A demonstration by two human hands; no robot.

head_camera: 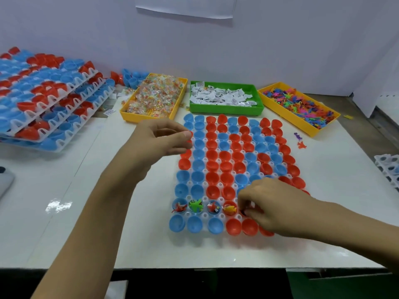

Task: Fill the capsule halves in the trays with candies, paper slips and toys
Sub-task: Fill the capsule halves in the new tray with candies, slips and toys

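Right hand (274, 206): I see its fingertips curled down into a red capsule half in the tray's (220, 215) second-nearest row; whether they pinch anything, I cannot tell.
Filled halves (195, 205): four, just left of that hand.
Left hand (159, 139): fingers curled; whether it holds anything, I cannot tell; it hangs over the tray's left edge.
Toy bin (278, 105): far right.

A pale lavender wall (86, 29) runs along the far edge of the white worktop (133, 234), and a white sheet of paper (185, 6) hangs on it near the top, its lower edge curling slightly. At the right a second wall panel (380, 67) meets the first at a corner. The worktop is glossy, with a bright patch of reflected light (58, 205) near its left side. Below its near edge lies darkness, with a green surface (345, 285) at the lower right.
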